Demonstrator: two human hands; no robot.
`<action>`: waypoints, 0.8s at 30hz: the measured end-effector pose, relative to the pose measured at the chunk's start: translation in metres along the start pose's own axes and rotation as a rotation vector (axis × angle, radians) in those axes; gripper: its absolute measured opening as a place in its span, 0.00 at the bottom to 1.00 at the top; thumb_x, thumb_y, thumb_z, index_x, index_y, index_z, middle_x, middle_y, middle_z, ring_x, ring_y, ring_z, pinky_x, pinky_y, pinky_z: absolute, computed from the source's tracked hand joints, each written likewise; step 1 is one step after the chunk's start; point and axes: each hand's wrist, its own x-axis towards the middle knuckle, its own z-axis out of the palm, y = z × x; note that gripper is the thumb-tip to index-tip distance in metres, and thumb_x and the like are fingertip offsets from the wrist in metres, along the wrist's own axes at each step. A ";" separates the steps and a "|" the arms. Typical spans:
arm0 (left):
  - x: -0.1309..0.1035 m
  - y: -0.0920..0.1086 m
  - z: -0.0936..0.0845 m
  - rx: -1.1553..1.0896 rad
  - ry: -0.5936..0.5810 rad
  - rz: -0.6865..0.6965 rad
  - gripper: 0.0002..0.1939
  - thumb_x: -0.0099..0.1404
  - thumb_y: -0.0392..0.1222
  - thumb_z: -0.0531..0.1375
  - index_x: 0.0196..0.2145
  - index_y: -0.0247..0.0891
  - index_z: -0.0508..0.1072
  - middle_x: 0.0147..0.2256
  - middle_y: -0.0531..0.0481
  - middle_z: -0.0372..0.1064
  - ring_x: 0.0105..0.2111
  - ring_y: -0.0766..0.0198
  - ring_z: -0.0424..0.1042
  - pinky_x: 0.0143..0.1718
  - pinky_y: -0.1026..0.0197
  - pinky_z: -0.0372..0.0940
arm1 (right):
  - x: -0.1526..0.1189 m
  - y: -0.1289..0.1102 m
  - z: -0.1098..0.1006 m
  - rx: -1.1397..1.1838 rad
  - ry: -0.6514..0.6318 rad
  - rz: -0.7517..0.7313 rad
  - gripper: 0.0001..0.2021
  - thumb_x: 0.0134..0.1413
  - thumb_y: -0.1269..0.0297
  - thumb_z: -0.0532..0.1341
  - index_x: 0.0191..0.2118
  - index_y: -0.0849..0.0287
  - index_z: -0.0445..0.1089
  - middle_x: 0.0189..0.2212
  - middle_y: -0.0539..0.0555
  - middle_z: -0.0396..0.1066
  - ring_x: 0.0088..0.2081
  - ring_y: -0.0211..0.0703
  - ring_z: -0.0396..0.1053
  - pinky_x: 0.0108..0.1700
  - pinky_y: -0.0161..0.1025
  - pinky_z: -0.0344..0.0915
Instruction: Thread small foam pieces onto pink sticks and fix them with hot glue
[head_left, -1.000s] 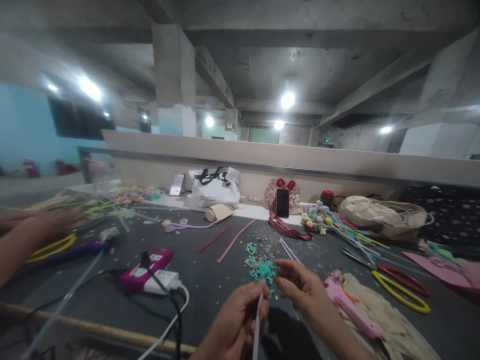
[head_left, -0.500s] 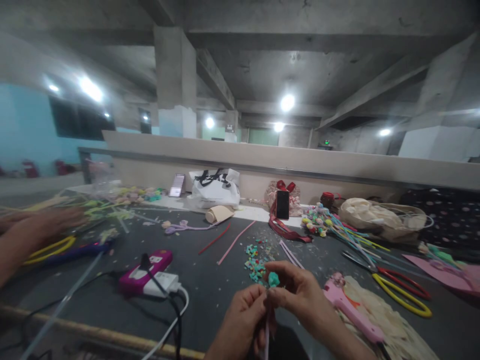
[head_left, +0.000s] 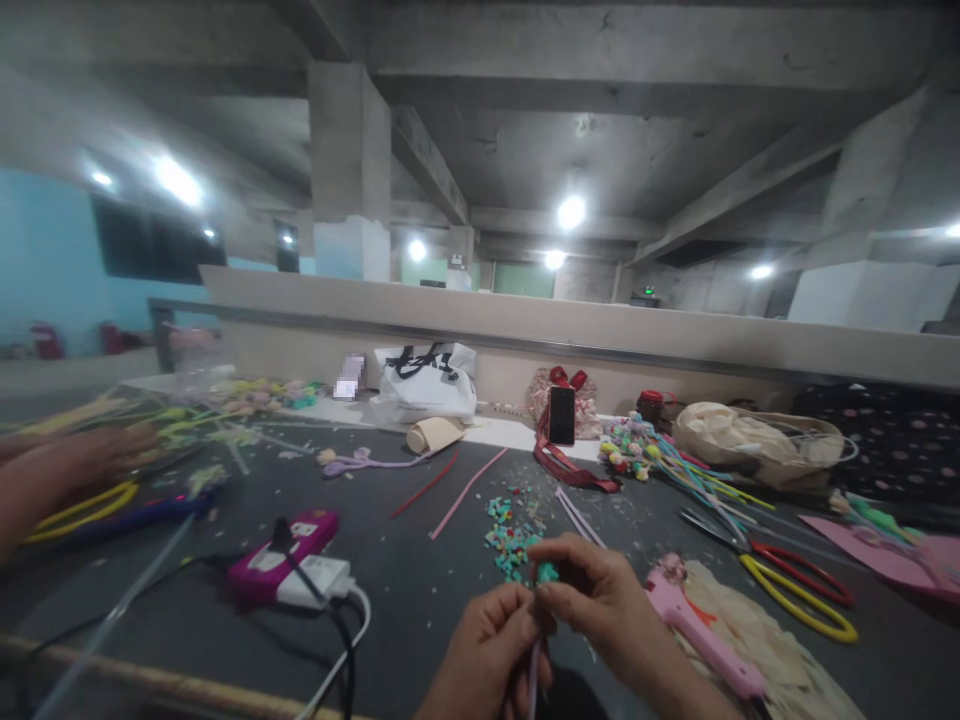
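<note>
My left hand (head_left: 495,640) is closed on a thin pale purple stem (head_left: 534,672), low in the middle of the view. Fingertips of my right hand (head_left: 596,592) pinch at the stem's top, touching my left fingers. A small teal flower piece (head_left: 547,572) shows between my right thumb and forefinger, partly hidden by them. Just beyond my hands lies a scatter of tiny teal, red and cream pieces (head_left: 510,535). To the right of my right hand rests a pink glue gun (head_left: 705,635) on cream material (head_left: 780,650).
Red-and-yellow-handled scissors (head_left: 799,590) lie at right, below bundled flower stems (head_left: 637,445). A magenta power block (head_left: 285,560) with cables sits left. Another person's hand (head_left: 82,455) is at far left. A phone (head_left: 562,415) leans at the back beside red ribbon (head_left: 570,470).
My right fingers now cover more of the teal piece, which sits slightly lower. The whole scene has shifted a little left in view.
</note>
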 end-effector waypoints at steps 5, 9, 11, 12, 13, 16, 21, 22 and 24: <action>-0.002 -0.003 0.004 -0.034 0.036 0.036 0.17 0.50 0.53 0.54 0.19 0.35 0.61 0.09 0.59 0.59 0.06 0.78 0.50 0.09 0.73 0.40 | 0.000 0.001 -0.001 -0.017 0.001 -0.003 0.10 0.41 0.68 0.59 0.34 0.62 0.67 0.22 0.48 0.63 0.21 0.33 0.61 0.23 0.31 0.59; 0.000 -0.007 0.002 -0.108 0.045 0.022 0.16 0.48 0.53 0.57 0.21 0.36 0.60 0.09 0.59 0.60 0.06 0.78 0.50 0.09 0.74 0.41 | 0.000 0.002 -0.002 -0.068 0.027 0.017 0.10 0.41 0.68 0.59 0.34 0.62 0.68 0.21 0.47 0.63 0.22 0.33 0.60 0.24 0.31 0.57; 0.002 -0.008 -0.001 -0.088 0.050 -0.015 0.17 0.46 0.53 0.58 0.21 0.36 0.60 0.09 0.59 0.61 0.06 0.78 0.50 0.08 0.73 0.42 | 0.000 0.004 -0.003 -0.104 0.048 0.022 0.10 0.40 0.68 0.59 0.34 0.61 0.69 0.20 0.47 0.62 0.21 0.32 0.58 0.22 0.30 0.55; 0.003 -0.007 -0.002 -0.066 0.051 -0.031 0.17 0.45 0.53 0.59 0.21 0.36 0.60 0.09 0.58 0.61 0.06 0.77 0.51 0.08 0.73 0.43 | 0.000 0.004 -0.003 -0.113 0.053 0.025 0.10 0.40 0.67 0.60 0.33 0.62 0.69 0.20 0.47 0.61 0.21 0.32 0.57 0.22 0.29 0.54; 0.004 -0.007 -0.003 -0.046 0.048 -0.044 0.17 0.45 0.53 0.59 0.21 0.36 0.60 0.09 0.58 0.61 0.06 0.77 0.51 0.08 0.73 0.43 | 0.000 0.005 -0.003 -0.118 0.049 0.030 0.10 0.40 0.67 0.60 0.33 0.62 0.69 0.20 0.46 0.61 0.21 0.32 0.56 0.22 0.29 0.53; 0.003 -0.003 -0.004 -0.038 0.039 -0.070 0.18 0.45 0.54 0.58 0.19 0.35 0.61 0.09 0.57 0.61 0.06 0.77 0.51 0.07 0.73 0.43 | -0.001 0.007 -0.004 -0.107 0.026 0.023 0.14 0.39 0.65 0.61 0.37 0.61 0.67 0.23 0.48 0.64 0.23 0.33 0.58 0.24 0.30 0.55; -0.001 0.004 -0.005 -0.158 0.039 -0.109 0.17 0.46 0.54 0.58 0.21 0.35 0.64 0.10 0.58 0.61 0.06 0.77 0.51 0.08 0.73 0.42 | -0.002 0.008 -0.009 -0.014 0.098 0.034 0.21 0.42 0.58 0.59 0.45 0.58 0.61 0.36 0.54 0.66 0.25 0.35 0.63 0.19 0.29 0.56; -0.002 0.006 -0.005 -0.188 0.055 -0.109 0.17 0.46 0.53 0.58 0.22 0.35 0.65 0.11 0.58 0.60 0.07 0.77 0.51 0.08 0.73 0.42 | -0.003 0.009 -0.010 0.002 0.129 0.050 0.19 0.43 0.57 0.58 0.44 0.58 0.62 0.35 0.54 0.66 0.24 0.35 0.63 0.18 0.28 0.54; -0.003 0.008 -0.007 -0.247 0.087 -0.110 0.15 0.48 0.51 0.58 0.24 0.34 0.65 0.12 0.58 0.60 0.08 0.78 0.52 0.09 0.73 0.43 | -0.005 0.011 -0.011 0.022 0.163 0.087 0.16 0.45 0.56 0.56 0.39 0.60 0.64 0.30 0.53 0.67 0.21 0.33 0.62 0.16 0.27 0.51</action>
